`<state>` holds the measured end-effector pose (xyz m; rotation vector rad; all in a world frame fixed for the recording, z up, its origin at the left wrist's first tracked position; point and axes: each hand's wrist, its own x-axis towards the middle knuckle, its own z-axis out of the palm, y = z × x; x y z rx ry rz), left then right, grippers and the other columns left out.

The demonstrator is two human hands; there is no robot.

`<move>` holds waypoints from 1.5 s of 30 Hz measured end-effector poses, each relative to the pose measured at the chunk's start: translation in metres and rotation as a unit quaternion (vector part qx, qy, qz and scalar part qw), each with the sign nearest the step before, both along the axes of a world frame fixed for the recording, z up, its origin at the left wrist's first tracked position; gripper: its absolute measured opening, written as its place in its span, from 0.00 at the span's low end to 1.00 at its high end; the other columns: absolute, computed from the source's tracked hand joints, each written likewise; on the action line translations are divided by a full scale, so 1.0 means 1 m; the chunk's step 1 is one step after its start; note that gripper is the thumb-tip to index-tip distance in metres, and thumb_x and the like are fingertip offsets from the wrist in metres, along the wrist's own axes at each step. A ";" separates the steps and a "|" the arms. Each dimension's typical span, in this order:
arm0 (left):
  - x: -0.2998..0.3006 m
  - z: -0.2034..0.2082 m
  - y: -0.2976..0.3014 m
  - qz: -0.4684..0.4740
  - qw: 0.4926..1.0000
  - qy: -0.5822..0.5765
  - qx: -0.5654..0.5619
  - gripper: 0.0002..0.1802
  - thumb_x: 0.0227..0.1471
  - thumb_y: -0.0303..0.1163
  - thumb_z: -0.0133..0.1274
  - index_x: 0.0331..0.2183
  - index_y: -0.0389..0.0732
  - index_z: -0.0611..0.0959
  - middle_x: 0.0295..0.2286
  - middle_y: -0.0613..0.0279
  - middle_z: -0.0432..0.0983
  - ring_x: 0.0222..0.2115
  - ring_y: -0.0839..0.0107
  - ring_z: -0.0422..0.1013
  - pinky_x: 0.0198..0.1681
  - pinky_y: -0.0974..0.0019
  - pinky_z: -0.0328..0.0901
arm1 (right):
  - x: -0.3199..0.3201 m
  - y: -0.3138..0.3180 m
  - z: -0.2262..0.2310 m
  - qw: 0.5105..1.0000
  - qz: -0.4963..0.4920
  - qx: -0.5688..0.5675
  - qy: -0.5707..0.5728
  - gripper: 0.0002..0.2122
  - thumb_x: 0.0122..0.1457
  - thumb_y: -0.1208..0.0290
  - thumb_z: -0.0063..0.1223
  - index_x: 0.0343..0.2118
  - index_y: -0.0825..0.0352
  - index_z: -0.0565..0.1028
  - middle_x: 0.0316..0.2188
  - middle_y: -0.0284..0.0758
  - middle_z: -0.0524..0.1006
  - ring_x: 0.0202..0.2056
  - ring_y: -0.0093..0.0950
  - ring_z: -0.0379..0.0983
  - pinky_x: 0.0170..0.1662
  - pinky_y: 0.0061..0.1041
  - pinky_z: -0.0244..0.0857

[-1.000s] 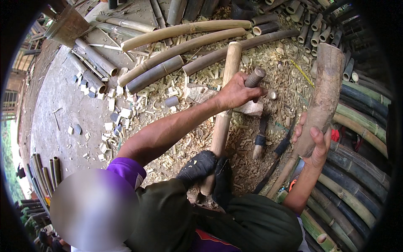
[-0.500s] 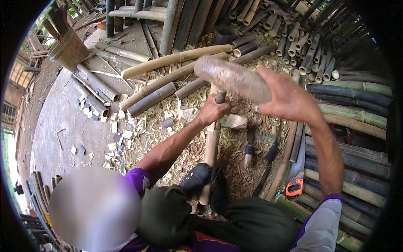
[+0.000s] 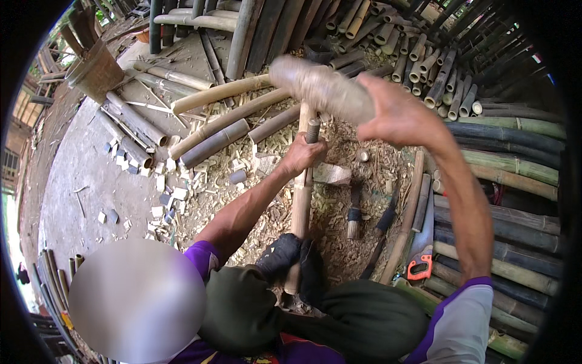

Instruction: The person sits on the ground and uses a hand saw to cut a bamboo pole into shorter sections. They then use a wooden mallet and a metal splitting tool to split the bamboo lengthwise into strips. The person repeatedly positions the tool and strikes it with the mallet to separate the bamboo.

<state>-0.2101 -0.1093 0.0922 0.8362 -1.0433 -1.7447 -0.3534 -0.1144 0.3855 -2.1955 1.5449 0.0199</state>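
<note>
A bamboo pole (image 3: 301, 200) is kept upright, gripped at its top by the left hand (image 3: 301, 155), whose fingers are closed around a tool handle (image 3: 313, 130) set against it. At two o'clock from that hand, a blurred wooden mallet (image 3: 321, 88) is clasped in the raised right hand (image 3: 397, 112). An orange-handled saw (image 3: 421, 258) lies at four o'clock among wood chips.

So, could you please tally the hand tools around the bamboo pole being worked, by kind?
Wooden club, in the right hand: 1
Short-handled tool, gripped by the left hand: 1
Orange-handled saw: 1
Handled tools lying on the shavings: 2
Total: 5
</note>
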 end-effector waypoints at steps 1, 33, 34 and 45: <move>0.002 0.002 0.001 0.006 1.000 -0.004 0.005 0.16 0.57 0.33 0.61 0.20 0.43 0.76 0.17 0.71 0.70 0.15 0.82 0.62 0.17 0.72 0.57 | 0.004 -0.001 0.017 0.998 -0.034 0.051 -0.008 0.39 0.42 0.68 0.67 0.61 0.72 0.66 0.41 0.47 0.78 0.37 0.32 0.79 0.38 0.30 0.77; -0.005 -0.010 -0.002 -0.012 1.000 0.026 0.001 0.12 0.56 0.30 0.61 0.23 0.41 0.77 0.18 0.72 0.70 0.17 0.82 0.66 0.20 0.73 0.60 | -0.034 -0.019 0.002 0.973 0.061 -0.214 -0.056 0.39 0.50 0.53 0.69 0.59 0.74 0.68 0.45 0.45 0.76 0.38 0.27 0.78 0.35 0.24 0.76; -0.005 -0.008 -0.004 -0.016 1.000 0.016 -0.005 0.12 0.56 0.30 0.61 0.23 0.41 0.77 0.18 0.72 0.70 0.17 0.82 0.65 0.20 0.73 0.60 | -0.035 -0.019 0.028 0.958 0.049 -0.274 -0.063 0.42 0.51 0.48 0.68 0.63 0.74 0.67 0.51 0.49 0.77 0.43 0.30 0.79 0.39 0.26 0.75; -0.008 -0.017 -0.001 0.027 0.992 -0.112 -0.042 0.12 0.54 0.34 0.58 0.23 0.40 0.79 0.19 0.69 0.72 0.18 0.78 0.66 0.22 0.67 0.62 | -0.019 -0.009 -0.078 0.999 -0.035 0.030 0.024 0.34 0.43 0.69 0.65 0.55 0.80 0.68 0.44 0.55 0.78 0.45 0.37 0.78 0.52 0.35 0.71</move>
